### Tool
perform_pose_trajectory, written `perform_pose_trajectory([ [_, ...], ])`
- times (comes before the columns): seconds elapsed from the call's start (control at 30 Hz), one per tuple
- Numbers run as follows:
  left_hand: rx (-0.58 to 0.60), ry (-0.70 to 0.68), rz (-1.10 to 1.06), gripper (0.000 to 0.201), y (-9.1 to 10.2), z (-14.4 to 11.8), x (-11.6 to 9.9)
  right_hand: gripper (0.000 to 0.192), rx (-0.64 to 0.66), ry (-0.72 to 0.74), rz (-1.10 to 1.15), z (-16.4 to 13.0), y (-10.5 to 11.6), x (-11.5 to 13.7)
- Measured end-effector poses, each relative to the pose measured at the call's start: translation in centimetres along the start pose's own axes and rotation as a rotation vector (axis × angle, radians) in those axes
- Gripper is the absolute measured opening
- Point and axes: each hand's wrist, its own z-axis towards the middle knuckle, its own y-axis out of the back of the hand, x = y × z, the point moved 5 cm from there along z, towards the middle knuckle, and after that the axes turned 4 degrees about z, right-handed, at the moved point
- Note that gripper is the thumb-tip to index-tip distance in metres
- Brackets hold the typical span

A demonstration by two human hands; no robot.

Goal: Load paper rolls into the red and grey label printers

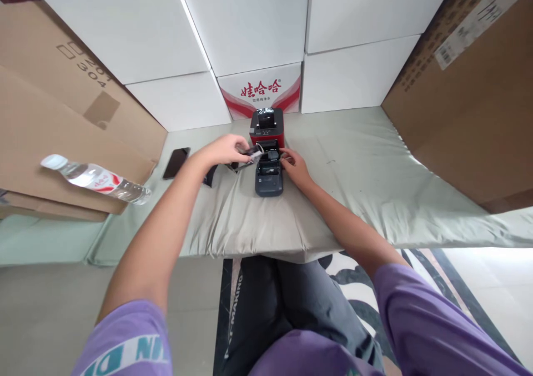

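Note:
A small red and dark grey device (267, 143), like a label printer, lies on a pale green padded mat (353, 198) with its lid (268, 184) swung open toward me. My left hand (225, 149) holds a small dark cartridge-like piece (251, 153) just left of the open compartment. My right hand (295, 165) rests against the device's right side, fingers at the compartment's edge. What sits inside the compartment is too small to tell.
A black phone (176, 162) lies on the mat to the left. A plastic water bottle (97, 179) rests on flattened cardboard (62, 120) at far left. White boxes (250, 26) stand behind the device, and a large cardboard box (470, 98) at right.

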Motion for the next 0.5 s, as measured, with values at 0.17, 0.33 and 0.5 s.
perform_pose_trajectory([
  [0.17,-0.167,0.194,-0.269,0.047,4.3,-5.0,6.1,0.042,-0.020,-0.024,-0.004,0.1,0.1,0.0],
  [0.33,-0.364,0.372,-0.204,0.042,6.6,-7.9,12.5,0.042,-0.028,-0.035,-0.001,0.1,0.1,0.0],
  [0.5,-0.468,0.530,-0.028,0.047,6.1,-7.9,16.8,0.042,-0.028,-0.038,-0.009,0.1,0.1,0.1],
])
